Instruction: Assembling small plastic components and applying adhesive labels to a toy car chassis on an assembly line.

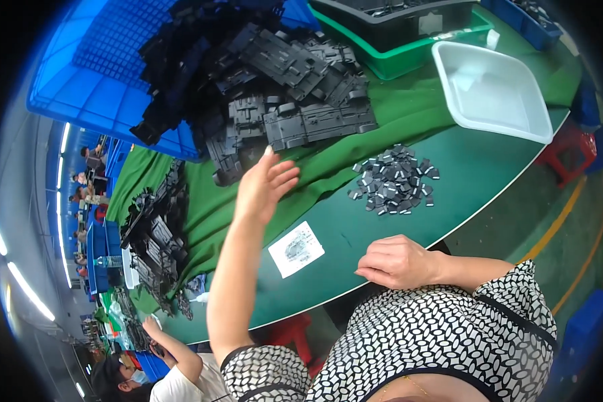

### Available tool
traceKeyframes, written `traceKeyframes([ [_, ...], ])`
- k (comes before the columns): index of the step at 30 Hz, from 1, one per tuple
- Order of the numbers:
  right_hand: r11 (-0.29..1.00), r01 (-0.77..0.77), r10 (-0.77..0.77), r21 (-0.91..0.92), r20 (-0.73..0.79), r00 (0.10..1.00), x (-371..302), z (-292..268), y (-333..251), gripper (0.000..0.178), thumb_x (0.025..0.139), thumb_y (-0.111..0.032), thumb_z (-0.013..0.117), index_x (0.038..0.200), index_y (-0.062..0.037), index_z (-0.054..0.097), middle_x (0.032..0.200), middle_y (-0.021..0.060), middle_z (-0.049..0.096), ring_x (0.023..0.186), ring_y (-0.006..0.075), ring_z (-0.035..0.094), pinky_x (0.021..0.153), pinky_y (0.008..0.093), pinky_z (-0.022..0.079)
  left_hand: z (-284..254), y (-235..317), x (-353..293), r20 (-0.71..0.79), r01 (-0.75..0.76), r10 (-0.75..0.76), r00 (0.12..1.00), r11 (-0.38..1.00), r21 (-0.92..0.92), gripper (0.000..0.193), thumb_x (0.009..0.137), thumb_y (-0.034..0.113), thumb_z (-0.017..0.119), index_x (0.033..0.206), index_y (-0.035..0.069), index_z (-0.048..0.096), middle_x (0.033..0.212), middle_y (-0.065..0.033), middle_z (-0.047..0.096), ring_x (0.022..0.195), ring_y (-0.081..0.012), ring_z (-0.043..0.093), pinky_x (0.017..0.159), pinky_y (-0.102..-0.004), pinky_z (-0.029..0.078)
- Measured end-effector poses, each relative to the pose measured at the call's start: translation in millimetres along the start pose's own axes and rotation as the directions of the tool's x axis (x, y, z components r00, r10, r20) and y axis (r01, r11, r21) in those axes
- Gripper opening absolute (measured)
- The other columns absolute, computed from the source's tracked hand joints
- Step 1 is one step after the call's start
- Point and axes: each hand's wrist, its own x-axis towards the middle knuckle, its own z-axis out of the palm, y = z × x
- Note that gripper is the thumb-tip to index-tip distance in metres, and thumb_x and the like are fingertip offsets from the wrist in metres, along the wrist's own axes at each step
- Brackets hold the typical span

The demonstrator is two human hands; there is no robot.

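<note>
My left hand [268, 186] reaches out over the green cloth with its fingers apart and nothing in it. Its fingertips are just short of a heap of black plastic chassis-like parts [318, 124], which look like toy vehicle bases with wheels. My right hand [396, 262] is closed at the near edge of the table, in front of my body. Its curled fingers hide whatever may be in them. Beyond it, a pile of small dark grey pieces [394, 179] with pale edges lies on the green tabletop. A white printed card [296, 249] lies between my two arms.
A blue crate [67, 80] leans behind the heap. A white tray [496, 124] stands at the right, with a green bin [392, 63] holding a black one at the back. More black parts [157, 238] lie at left, near a masked co-worker [187, 375]. A red stool [569, 157] stands right.
</note>
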Motion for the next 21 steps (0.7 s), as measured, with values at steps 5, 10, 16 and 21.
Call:
traceKeyframes([
  [5,1.000,0.000,0.000,-0.004,-0.022,1.000,-3.5,-1.4,2.6,0.011,0.076,-0.006,0.065,0.073,-0.0014,0.055,0.063,0.0075,0.051,0.058,0.0226,0.054,0.052,0.0330,0.046,29.6,-10.6,26.2,-0.103,-0.195,0.179,0.979,0.965,-0.178,0.035,0.095,0.026,0.045,0.108,-0.007,0.049,0.101,-0.0204,0.060,0.092,-0.0300,0.062,0.075,-0.0347,0.053],
  [10,0.999,0.023,-0.022,0.031,-0.057,0.998,-3.7,-4.7,6.0,0.010,0.077,-0.006,0.064,0.074,-0.0011,0.056,0.064,0.0074,0.052,0.058,0.0225,0.054,0.051,0.0329,0.046,30.0,-5.7,8.6,-0.104,-0.382,0.381,0.919,0.924,0.006,0.033,0.095,0.024,0.046,0.099,-0.007,0.055,0.092,-0.0171,0.064,0.084,-0.0250,0.065,0.071,-0.0298,0.054],
  [16,0.997,0.010,-0.005,0.078,-0.058,0.998,-3.2,-3.5,5.8,0.008,0.075,-0.003,0.066,0.075,-0.0002,0.058,0.064,0.0076,0.055,0.055,0.0218,0.054,0.049,0.0322,0.044,12.2,-22.0,1.6,-0.235,-0.343,0.272,0.933,0.869,-0.358,0.022,0.094,0.018,0.047,0.090,-0.003,0.052,0.082,-0.0121,0.060,0.082,-0.0246,0.064,0.068,-0.0301,0.056],
  [21,0.995,-0.036,0.041,0.097,-0.048,0.998,-3.8,-4.7,2.7,0.008,0.079,-0.007,0.063,0.077,-0.0011,0.058,0.065,0.0079,0.054,0.056,0.0230,0.054,0.051,0.0328,0.045,4.6,-44.0,1.5,-0.263,-0.295,0.182,0.947,0.816,-0.497,0.018,0.092,0.019,0.052,0.090,0.001,0.054,0.080,-0.0080,0.060,0.076,-0.0183,0.062,0.065,-0.0271,0.054],
])
